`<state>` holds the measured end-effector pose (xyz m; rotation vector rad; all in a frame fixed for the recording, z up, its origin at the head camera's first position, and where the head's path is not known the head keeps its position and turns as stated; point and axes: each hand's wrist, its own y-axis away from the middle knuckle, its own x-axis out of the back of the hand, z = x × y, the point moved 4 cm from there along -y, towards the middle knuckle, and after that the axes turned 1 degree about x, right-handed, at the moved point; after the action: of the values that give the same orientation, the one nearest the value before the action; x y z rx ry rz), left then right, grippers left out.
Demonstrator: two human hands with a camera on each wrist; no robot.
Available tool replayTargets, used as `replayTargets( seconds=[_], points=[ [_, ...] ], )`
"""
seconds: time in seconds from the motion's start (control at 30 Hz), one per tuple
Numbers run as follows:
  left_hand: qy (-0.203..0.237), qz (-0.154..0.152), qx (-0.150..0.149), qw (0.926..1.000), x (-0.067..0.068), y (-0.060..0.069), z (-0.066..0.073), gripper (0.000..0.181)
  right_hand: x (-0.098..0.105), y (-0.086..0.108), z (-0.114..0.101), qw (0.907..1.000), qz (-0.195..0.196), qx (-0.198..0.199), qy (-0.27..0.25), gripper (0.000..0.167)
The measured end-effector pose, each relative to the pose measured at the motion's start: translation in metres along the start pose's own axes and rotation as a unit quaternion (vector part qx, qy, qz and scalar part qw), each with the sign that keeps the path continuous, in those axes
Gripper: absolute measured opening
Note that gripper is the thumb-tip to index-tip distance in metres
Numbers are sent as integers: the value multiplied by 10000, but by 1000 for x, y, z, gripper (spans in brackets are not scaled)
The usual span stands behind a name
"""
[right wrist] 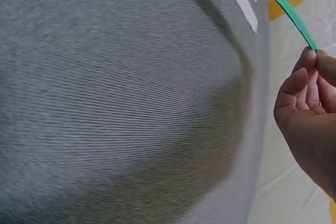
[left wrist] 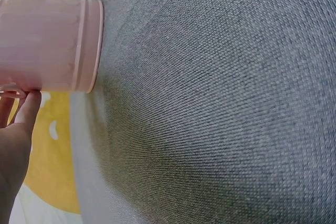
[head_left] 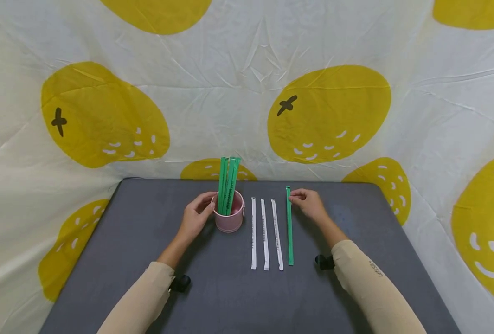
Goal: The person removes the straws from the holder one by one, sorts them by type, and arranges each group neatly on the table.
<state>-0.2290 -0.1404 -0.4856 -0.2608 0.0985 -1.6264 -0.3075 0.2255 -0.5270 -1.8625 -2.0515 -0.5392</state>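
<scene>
A small pink bucket (head_left: 228,224) with side loops stands upright on the table, several green wrapped straws (head_left: 228,183) leaning inside it. My left hand (head_left: 194,220) holds the bucket by its left side, with fingertips at a side loop (left wrist: 14,90) in the left wrist view. To the right, my right hand (head_left: 311,205) pinches one green wrapped straw (head_left: 290,232) near its far end between thumb and fingertips. In the right wrist view that straw (right wrist: 286,9) appears raised off the cloth, casting a shadow. Three white wrapped straws (head_left: 265,236) lie side by side between the bucket and the green straw.
Dark grey cloth covers the table (head_left: 230,297). Behind it hangs a white curtain (head_left: 221,116) printed with large yellow fruit. A black wrist camera (head_left: 181,283) sits by the left sleeve, another camera (head_left: 324,262) by the right sleeve.
</scene>
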Motion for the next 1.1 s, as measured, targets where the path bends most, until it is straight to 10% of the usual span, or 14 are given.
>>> replayTargets(
  seconds=[0.3, 0.63, 1.1],
  points=[
    [-91, -58, 123, 9999, 0, 0, 2, 35, -11, 4, 16, 9981, -259, -482, -278, 24],
    [-194, 36, 95, 9998, 4, -6, -31, 36, -24, 6, 15, 9951, -305, -925, 191, 20],
    [-56, 8, -22, 10000, 4, -5, -30, 35, -26, 8, 13, 9946, -148, -803, 637, 17]
  ],
)
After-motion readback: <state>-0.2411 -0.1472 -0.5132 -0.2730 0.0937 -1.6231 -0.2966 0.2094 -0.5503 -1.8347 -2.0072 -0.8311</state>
